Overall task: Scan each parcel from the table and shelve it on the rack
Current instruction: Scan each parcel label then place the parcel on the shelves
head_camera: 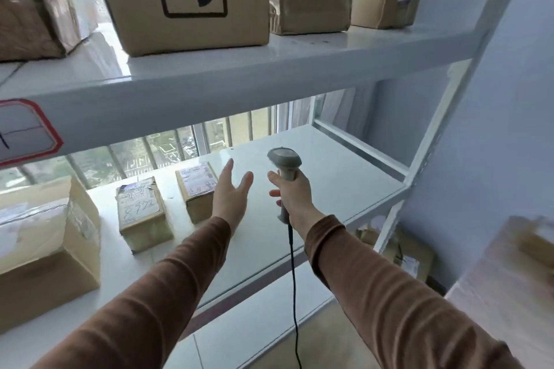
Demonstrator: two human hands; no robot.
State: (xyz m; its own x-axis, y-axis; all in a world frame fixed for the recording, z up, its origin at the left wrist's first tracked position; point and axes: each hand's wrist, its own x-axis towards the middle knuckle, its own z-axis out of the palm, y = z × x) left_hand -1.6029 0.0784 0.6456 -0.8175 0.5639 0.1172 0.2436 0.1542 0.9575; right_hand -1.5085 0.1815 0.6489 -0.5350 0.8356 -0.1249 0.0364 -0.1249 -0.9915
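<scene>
the left hand (230, 195) hovers wide, fingers straight, just right of a small parcel (198, 189) lying on the middle shelf (329, 177) of the rack. the right hand (295, 192) grips the scanner (284, 163) by its handle, cord hanging down. the parcel looks light and stiff, taped cardboard, probably best taken by its two long sides. another parcel (141, 213) lies further left. the shelf is white and glossy, likely slippery; a barred window stands behind, a pale blue wall at right.

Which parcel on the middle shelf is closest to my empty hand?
The small labelled parcel right beside the open left hand. The parcel marked 87 and the big box lie farther left.
</scene>
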